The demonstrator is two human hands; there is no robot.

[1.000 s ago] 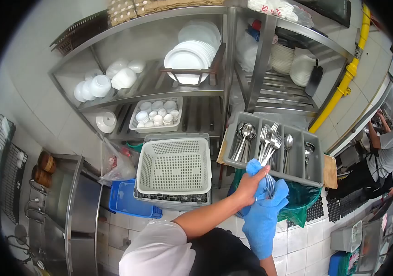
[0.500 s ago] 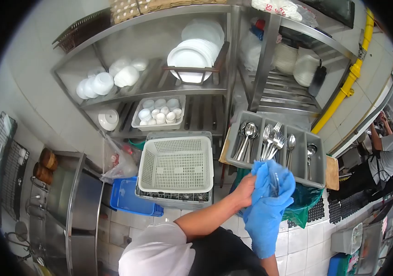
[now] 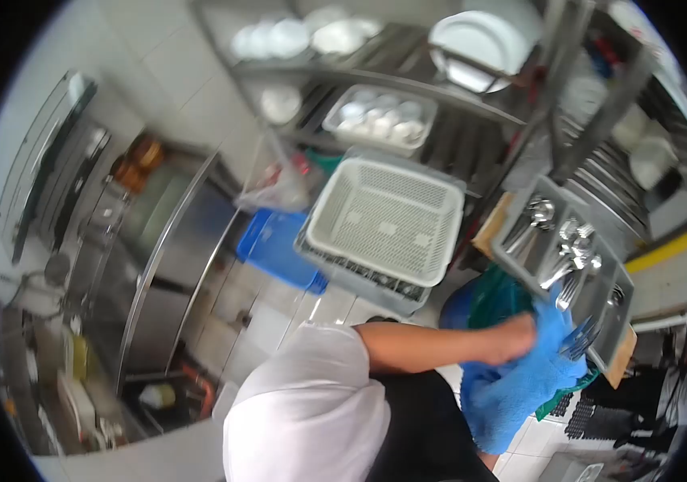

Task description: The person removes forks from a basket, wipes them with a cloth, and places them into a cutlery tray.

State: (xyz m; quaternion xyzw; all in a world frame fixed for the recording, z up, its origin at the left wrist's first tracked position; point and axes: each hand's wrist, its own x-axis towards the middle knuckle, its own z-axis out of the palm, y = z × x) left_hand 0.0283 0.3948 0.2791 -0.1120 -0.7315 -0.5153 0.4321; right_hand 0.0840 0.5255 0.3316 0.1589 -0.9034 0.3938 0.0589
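My left hand (image 3: 514,339) is closed on a blue cloth (image 3: 512,402), its fingers blurred by motion. The cloth drapes over my right hand, hiding its fingers; only a bit of the right forearm (image 3: 488,459) shows below. Several forks (image 3: 578,337) stick out of the cloth with their tines up, gripped through it by the covered right hand. Just beyond is a grey cutlery tray (image 3: 520,269) with compartments. Spoons (image 3: 540,213) lie in its left compartment, and more forks and spoons (image 3: 576,249) lie beside them.
A white plastic basket (image 3: 388,173) sits on a grey crate (image 3: 396,301) at centre. Left of it is a blue bin (image 3: 279,249). Steel shelves (image 3: 408,48) hold plates (image 3: 480,48) and cups (image 3: 384,120). A steel sink unit (image 3: 183,241) stands left. Another person (image 3: 673,394) is at far right.
The view has swung left and tilted, so tray and basket appear farther right. My hands and the cloth appear lower and to the right. Fork tines now show clearly above the cloth.
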